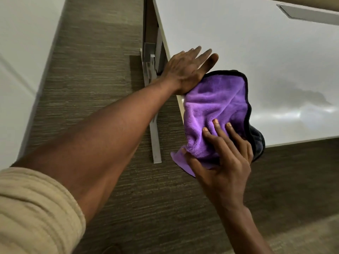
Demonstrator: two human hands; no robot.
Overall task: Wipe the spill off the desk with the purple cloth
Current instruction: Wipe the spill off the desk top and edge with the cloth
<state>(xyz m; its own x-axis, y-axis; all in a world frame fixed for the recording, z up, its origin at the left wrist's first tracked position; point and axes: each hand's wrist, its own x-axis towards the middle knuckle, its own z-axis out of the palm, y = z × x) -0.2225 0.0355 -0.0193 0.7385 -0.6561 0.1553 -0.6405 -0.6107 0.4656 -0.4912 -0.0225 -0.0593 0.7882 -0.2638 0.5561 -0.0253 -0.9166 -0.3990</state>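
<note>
The purple cloth [214, 110], edged in black, drapes over the near left corner of the white desk [256, 52]. My right hand [222, 158] grips its lower part, thumb underneath and fingers spread on top. My left hand [189, 70] lies flat with its fingers apart on the desk edge, its palm pressing the cloth's upper left corner. A wet, shiny smear [297, 109] shows on the desk to the right of the cloth. Part of the cloth hangs off the desk, showing a dark underside.
Brown carpet [102, 88] covers the floor beside and in front of the desk. A grey metal desk leg and foot [153, 114] run along the floor under the left edge. A white surface [22, 52] stands at far left. A grey slot [308, 13] sits at the desk's far right.
</note>
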